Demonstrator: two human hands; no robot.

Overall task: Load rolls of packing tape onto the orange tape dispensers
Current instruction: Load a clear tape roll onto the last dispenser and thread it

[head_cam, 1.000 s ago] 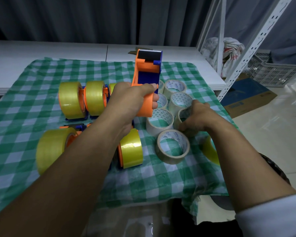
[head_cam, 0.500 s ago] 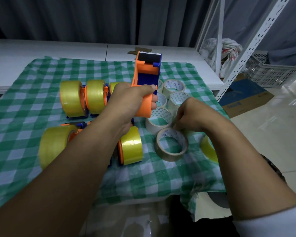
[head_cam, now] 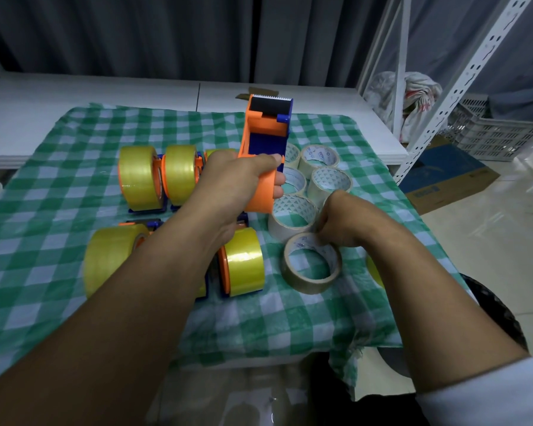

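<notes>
Closest to you, a loose roll of clear packing tape [head_cam: 308, 285] lies flat on the green checked cloth [head_cam: 59, 210], hole upward: a thin glossy band on a printed cardboard core. Your right hand [head_cam: 342, 222] sits at its far rim with fingers curled down. The fingertips are hidden, so you cannot tell whether they pinch this roll or something under the palm. To the left stands a loaded dispenser carrying a fat, shiny yellow roll [head_cam: 246, 265]. Further out, your left hand [head_cam: 237, 186] grips the orange handle of the empty tape dispenser [head_cam: 265, 142], which is raised above the cloth with its long axis running away from you to the serrated blade. The clear roll lies below and right of that dispenser, nearer your right hand, and you will likely need to tip it on edge to mount it. Beyond, more loose rolls [head_cam: 314, 192] lie flat, clustered together
</notes>
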